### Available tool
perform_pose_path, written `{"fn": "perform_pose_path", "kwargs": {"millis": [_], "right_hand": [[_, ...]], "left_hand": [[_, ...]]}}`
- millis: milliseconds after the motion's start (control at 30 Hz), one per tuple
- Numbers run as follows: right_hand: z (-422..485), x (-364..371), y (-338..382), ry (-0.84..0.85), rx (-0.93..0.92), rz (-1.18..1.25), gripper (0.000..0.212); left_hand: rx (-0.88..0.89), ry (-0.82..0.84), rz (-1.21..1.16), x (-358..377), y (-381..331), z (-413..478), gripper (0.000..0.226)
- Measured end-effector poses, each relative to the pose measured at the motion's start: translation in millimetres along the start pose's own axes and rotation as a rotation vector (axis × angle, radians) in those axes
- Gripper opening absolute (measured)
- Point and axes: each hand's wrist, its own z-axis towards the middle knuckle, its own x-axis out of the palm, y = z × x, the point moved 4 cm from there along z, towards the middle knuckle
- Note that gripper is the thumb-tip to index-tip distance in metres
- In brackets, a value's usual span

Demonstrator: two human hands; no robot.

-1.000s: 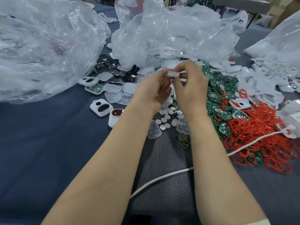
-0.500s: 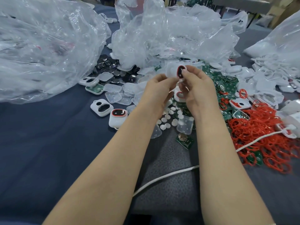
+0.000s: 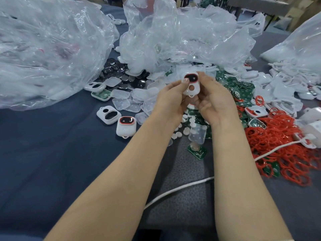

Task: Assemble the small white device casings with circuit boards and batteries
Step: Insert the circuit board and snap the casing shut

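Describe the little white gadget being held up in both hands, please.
The casing is small, white, round-cornered, seemingly matte plastic. Its face, turned to the camera, has a dark window rimmed in red on top, a round hole beneath and a small loop at the bottom edge. It is held roughly upright in the air: the left hand pinches its left side, the right hand grips its right.

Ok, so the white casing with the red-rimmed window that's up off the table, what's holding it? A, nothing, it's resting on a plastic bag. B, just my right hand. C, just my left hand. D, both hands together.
D: the left hand and the right hand both pinch the white casing by its edges, above the table.
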Motion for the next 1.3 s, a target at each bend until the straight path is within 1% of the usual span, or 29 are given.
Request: {"fn": "perform_pose_path", "kwargs": {"millis": [133,233,367,467,533,600,667,767,967,1033,1100,1200,1300], "right_hand": [[-1.1,0.9,2.2,-0.003,-0.042,0.024,0.01],[-1.4,0.6,3.3,-0.014,-0.063,0.006,0.01],[-1.5,1.7,0.9,-0.019,-0.036,-0.027,0.01],[-2.2,3.1,1.1,0.028,-0.017,-0.01,0.015],[-2.9,2.9,1.1,0.044,-0.047,-0.097,0.016],[-2.7,2.2,0.8,0.023,-0.11,-0.286,0.013],[-2.6,2.6,0.9,0.001,-0.156,-0.39,0.012],[-0.8,2.2,1.6,-0.002,-0.165,-0.422,0.013],[2.7,-2.6,1.4,-0.036,-0.169,-0.496,0.003],[3.4,-4.4,1.1,-0.056,-0.172,-0.494,0.006],[2.8,-5.3,1.8,-0.057,-0.165,-0.461,0.01],[0.6,-2.5,3.6,0.018,-0.132,-0.362,0.014],[-2.9,1.4,5.3,0.092,-0.053,-0.165,0.014]], "left_hand": [[-0.072,0.009,-0.042,-4.1,-0.3,0.2,0.006],[-0.113,0.012,-0.062,-5.2,-0.3,-0.1,0.008],[-0.117,-0.004,-0.074,-7.2,-0.4,1.0,0.011],[-0.104,-0.012,-0.092,-7.8,-2.0,0.1,0.013],[-0.031,-0.038,-0.03,-9.4,-4.3,1.5,0.008],[0.082,-0.081,0.093,-10.8,-7.0,2.4,0.014],[0.207,-0.105,0.229,-11.1,-9.8,2.5,0.016],[0.34,-0.107,0.404,-9.9,-13.7,-0.1,0.016],[0.464,-0.067,0.665,-4.6,-18.2,-4.6,0.011],[0.514,-0.045,0.754,-0.9,-18.6,-6.2,0.014],[0.518,-0.041,0.796,-0.2,-18.6,-6.3,0.018],[0.459,-0.051,0.716,-5.1,-20.0,-3.1,0.014],[0.418,-0.067,0.652,-11.0,-22.0,2.5,0.007]]}}
